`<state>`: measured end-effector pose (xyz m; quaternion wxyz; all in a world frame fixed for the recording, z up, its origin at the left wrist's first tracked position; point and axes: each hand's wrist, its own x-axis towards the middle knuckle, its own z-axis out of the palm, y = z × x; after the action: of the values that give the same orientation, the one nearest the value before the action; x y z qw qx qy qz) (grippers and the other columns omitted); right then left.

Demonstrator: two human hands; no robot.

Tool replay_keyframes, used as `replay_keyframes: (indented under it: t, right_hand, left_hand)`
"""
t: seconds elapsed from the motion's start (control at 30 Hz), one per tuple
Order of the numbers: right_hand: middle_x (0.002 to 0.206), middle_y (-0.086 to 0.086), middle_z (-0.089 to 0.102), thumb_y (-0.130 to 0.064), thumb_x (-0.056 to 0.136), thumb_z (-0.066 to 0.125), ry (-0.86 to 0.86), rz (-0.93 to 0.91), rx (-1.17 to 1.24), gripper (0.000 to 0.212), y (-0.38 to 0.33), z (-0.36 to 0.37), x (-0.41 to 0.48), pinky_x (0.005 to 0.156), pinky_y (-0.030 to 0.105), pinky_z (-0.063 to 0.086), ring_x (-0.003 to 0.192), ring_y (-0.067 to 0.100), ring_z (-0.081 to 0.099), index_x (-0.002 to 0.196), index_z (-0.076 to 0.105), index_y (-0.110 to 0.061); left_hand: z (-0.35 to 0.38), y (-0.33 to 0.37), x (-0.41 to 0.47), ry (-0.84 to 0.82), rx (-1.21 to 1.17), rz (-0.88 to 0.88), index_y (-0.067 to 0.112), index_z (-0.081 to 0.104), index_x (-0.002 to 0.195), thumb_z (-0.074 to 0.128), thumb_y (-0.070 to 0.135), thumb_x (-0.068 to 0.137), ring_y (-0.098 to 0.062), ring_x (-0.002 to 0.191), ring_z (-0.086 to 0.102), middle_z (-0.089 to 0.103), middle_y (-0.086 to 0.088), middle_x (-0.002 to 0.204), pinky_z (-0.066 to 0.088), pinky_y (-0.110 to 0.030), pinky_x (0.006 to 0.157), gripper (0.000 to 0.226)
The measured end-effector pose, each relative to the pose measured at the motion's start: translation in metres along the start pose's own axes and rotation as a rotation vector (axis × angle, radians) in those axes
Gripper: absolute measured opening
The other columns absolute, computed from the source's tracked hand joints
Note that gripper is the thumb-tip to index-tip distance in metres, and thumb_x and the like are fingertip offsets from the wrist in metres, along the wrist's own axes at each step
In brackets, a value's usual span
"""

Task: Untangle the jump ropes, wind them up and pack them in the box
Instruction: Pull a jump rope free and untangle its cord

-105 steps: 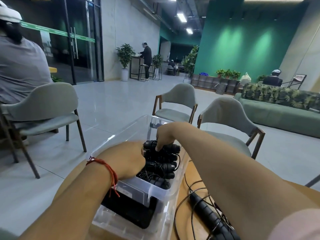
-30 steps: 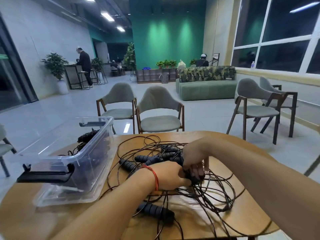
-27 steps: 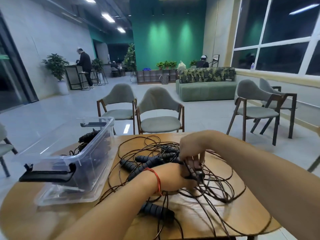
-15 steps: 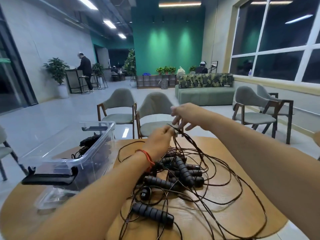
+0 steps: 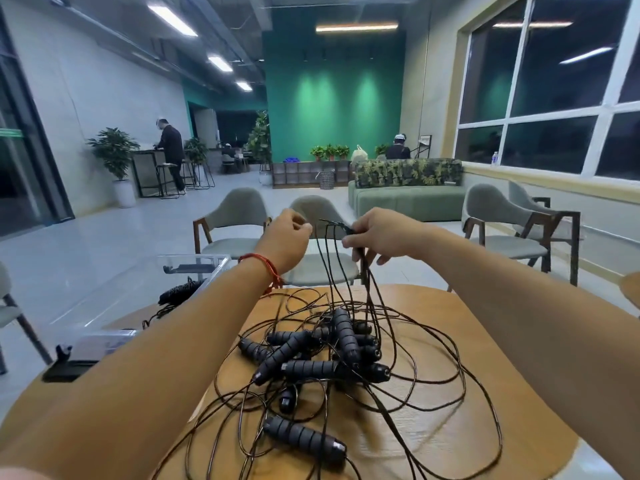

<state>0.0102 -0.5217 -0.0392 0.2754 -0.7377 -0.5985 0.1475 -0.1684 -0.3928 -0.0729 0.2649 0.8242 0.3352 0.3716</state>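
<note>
View from a head camera looking forward and down over a round wooden surface (image 5: 433, 431) in a large lounge with grey chairs. Both bare arms reach out, hands raised above the surface and level with each other. The right hand (image 5: 381, 235) pinches a bunch of thin black cords between thumb and fingers (image 5: 349, 241). The left hand (image 5: 287, 239), with a red thread bracelet (image 5: 266, 268) on its wrist, sits just beside it with a small gap between, and its fingers (image 5: 300, 229) are curled. Whether they grip a strand cannot be told. The jump ropes (image 5: 325, 355) lie in a tangled heap in the middle of the surface, directly below the hands and nearer the viewer. It is a cluster of ribbed black handles pointing every way, with loose loops of cord spreading round them and one handle (image 5: 304, 436) lying apart at the near edge. Several strands rise almost straight up from the heap to the right fingers, so the held cords run vertically and the right hand is the one that has them. A clear plastic box (image 5: 121, 299) stands at the left edge of the surface, on the left hand's side and well apart from the heap, with a dark wound rope (image 5: 180, 292) showing inside it. The next move probably depends on lifting or parting these upright strands to free one rope.
</note>
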Motion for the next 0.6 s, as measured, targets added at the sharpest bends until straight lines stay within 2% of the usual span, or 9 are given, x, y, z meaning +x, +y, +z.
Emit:
replay_keyframes:
  t: [0.07, 0.13, 0.2, 0.27, 0.3, 0.37, 0.43, 0.5, 0.6]
  right_hand:
    - [0.088, -0.001, 0.082, -0.036, 0.108, 0.061, 0.007, 0.006, -0.115, 0.025, 0.0, -0.006, 0.001, 0.07, 0.036, 0.061, 0.083, 0.023, 0.08, 0.103, 0.075, -0.015]
    - [0.098, -0.003, 0.081, -0.042, 0.107, 0.06, -0.096, 0.038, -0.206, 0.028, -0.001, -0.008, 0.0, 0.071, 0.033, 0.064, 0.082, 0.019, 0.08, 0.105, 0.078, -0.02]
    - [0.113, -0.003, 0.078, -0.046, 0.107, 0.061, -0.287, 0.068, -0.284, 0.029, -0.002, -0.005, -0.005, 0.077, 0.034, 0.066, 0.087, 0.016, 0.08, 0.109, 0.08, -0.025]
    - [0.118, -0.002, 0.078, -0.044, 0.105, 0.063, -0.443, 0.1, -0.346, 0.027, -0.002, 0.001, -0.01, 0.083, 0.037, 0.066, 0.09, 0.015, 0.08, 0.111, 0.081, -0.024]
    - [0.115, -0.001, 0.079, -0.042, 0.105, 0.064, -0.471, 0.118, -0.367, 0.026, -0.002, 0.003, -0.012, 0.083, 0.037, 0.066, 0.089, 0.014, 0.08, 0.111, 0.081, -0.022]
    - [0.102, -0.001, 0.082, -0.04, 0.105, 0.065, -0.452, 0.154, -0.401, 0.027, 0.001, 0.006, -0.015, 0.078, 0.035, 0.065, 0.083, 0.014, 0.08, 0.107, 0.081, -0.018]
    - [0.095, -0.002, 0.082, -0.038, 0.105, 0.064, -0.408, 0.179, -0.427, 0.027, 0.003, 0.003, -0.017, 0.074, 0.033, 0.063, 0.079, 0.013, 0.08, 0.103, 0.081, -0.017]
    - [0.093, -0.002, 0.081, -0.036, 0.106, 0.063, -0.346, 0.184, -0.469, 0.027, 0.006, -0.002, -0.018, 0.069, 0.032, 0.062, 0.075, 0.013, 0.08, 0.097, 0.08, -0.017]
    - [0.088, 0.002, 0.078, -0.034, 0.107, 0.059, -0.219, 0.131, -0.54, 0.03, 0.005, -0.007, -0.012, 0.06, 0.03, 0.058, 0.068, 0.017, 0.075, 0.091, 0.075, -0.015]
  left_hand:
    - [0.0, -0.002, -0.003, 0.061, 0.119, 0.005, 0.014, 0.052, 0.136, 0.058, 0.028, 0.103, -0.024, 0.116, 0.058, 0.056, -0.008, 0.129, 0.053, -0.045, 0.103, 0.036]
    - [0.005, -0.003, -0.012, 0.103, 0.157, 0.157, 0.014, 0.05, 0.141, 0.058, 0.021, 0.101, -0.023, 0.127, 0.053, 0.054, -0.007, 0.137, 0.049, -0.04, 0.108, 0.041]
    - [0.014, -0.005, -0.024, -0.046, 0.129, 0.301, 0.023, 0.047, 0.148, 0.059, 0.016, 0.099, -0.018, 0.136, 0.049, 0.053, -0.002, 0.147, 0.046, -0.036, 0.112, 0.051]
    - [0.028, -0.01, -0.034, -0.312, 0.256, 0.377, 0.041, 0.043, 0.149, 0.061, 0.02, 0.095, -0.016, 0.135, 0.052, 0.054, 0.005, 0.15, 0.048, -0.041, 0.112, 0.061]
    - [0.035, -0.013, -0.038, -0.406, 0.372, 0.417, 0.047, 0.044, 0.145, 0.062, 0.026, 0.095, -0.018, 0.129, 0.057, 0.06, 0.007, 0.144, 0.052, -0.045, 0.107, 0.057]
    - [0.045, -0.02, -0.042, -0.452, 0.498, 0.45, 0.04, 0.056, 0.135, 0.062, 0.031, 0.101, -0.023, 0.112, 0.064, 0.07, 0.003, 0.125, 0.056, -0.046, 0.098, 0.035]
    - [0.047, -0.023, -0.039, -0.374, 0.528, 0.46, 0.028, 0.067, 0.126, 0.056, 0.035, 0.107, -0.027, 0.102, 0.066, 0.073, -0.003, 0.112, 0.058, -0.045, 0.092, 0.023]
    - [0.044, -0.023, -0.034, -0.292, 0.591, 0.481, 0.027, 0.071, 0.118, 0.052, 0.042, 0.108, -0.027, 0.092, 0.067, 0.073, -0.004, 0.1, 0.059, -0.045, 0.086, 0.026]
    - [0.035, -0.021, -0.025, -0.214, 0.534, 0.46, 0.023, 0.075, 0.113, 0.053, 0.042, 0.108, -0.021, 0.083, 0.068, 0.074, -0.001, 0.091, 0.061, -0.044, 0.081, 0.03]
